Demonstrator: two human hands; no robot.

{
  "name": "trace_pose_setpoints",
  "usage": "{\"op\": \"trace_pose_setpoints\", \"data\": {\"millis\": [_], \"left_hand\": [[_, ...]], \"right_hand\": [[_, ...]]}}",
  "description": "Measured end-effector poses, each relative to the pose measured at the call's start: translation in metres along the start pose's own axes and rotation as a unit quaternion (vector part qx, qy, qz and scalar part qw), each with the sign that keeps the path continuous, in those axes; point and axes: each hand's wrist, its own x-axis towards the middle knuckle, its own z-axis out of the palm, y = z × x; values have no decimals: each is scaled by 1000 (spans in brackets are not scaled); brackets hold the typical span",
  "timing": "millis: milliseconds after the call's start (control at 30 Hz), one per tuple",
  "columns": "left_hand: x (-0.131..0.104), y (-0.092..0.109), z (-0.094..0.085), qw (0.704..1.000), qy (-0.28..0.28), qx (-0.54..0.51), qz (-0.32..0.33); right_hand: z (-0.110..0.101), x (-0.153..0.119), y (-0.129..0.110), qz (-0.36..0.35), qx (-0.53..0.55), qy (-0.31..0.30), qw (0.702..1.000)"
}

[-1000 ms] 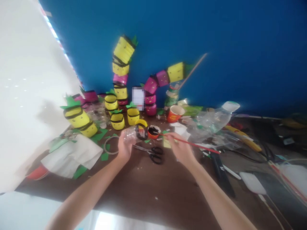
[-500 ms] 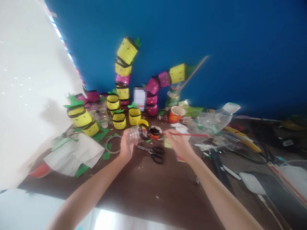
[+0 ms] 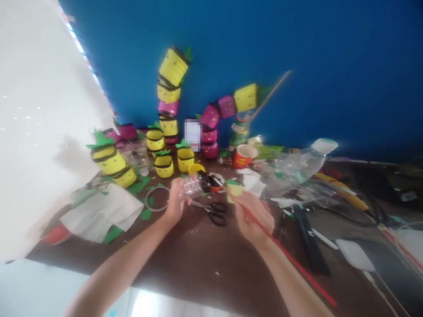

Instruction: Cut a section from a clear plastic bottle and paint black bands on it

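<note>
My left hand (image 3: 176,200) is closed around a clear plastic bottle piece (image 3: 191,186) whose right-hand rim is black, tilted toward the right. In my right hand (image 3: 253,215) is a long red-handled paintbrush (image 3: 297,264), its handle slanting down to the right. The brush's far end points toward the black rim and a small red cup (image 3: 216,182) with black stuff inside; blur hides whether it touches either. Black-handled scissors (image 3: 214,212) lie on the table just below the bottle piece. A roll of tape (image 3: 157,198) rests left of my left hand.
Yellow cups with green leaves (image 3: 164,166) stand behind my hands. A red paper cup (image 3: 244,156), a clear bottle (image 3: 307,160) and a yellow tool (image 3: 350,196) are at right. White cloth (image 3: 104,213) lies at left, and a blue wall (image 3: 231,44) rises behind.
My right hand has moved down and right, and the brush handle has swung from nearly level to a steep slant. The bottle piece has shifted slightly right, its black rim turned away.
</note>
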Motion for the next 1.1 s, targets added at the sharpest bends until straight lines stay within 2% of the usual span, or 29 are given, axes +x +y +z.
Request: {"op": "trace_pose_setpoints", "data": {"millis": [367, 567, 967, 1100], "left_hand": [[0, -1, 2, 1000, -12, 15, 5], [0, -2, 1, 1000, -5, 23, 6], [-3, -3, -1, 1000, -22, 18, 5], [-2, -1, 1, 1000, -22, 11, 3]], "right_hand": [[4, -10, 1, -35, 11, -64, 997], [2, -9, -2, -45, -23, -94, 994], [0, -6, -7, -37, -23, -111, 993], [0, -3, -9, -56, -26, -109, 992]]}}
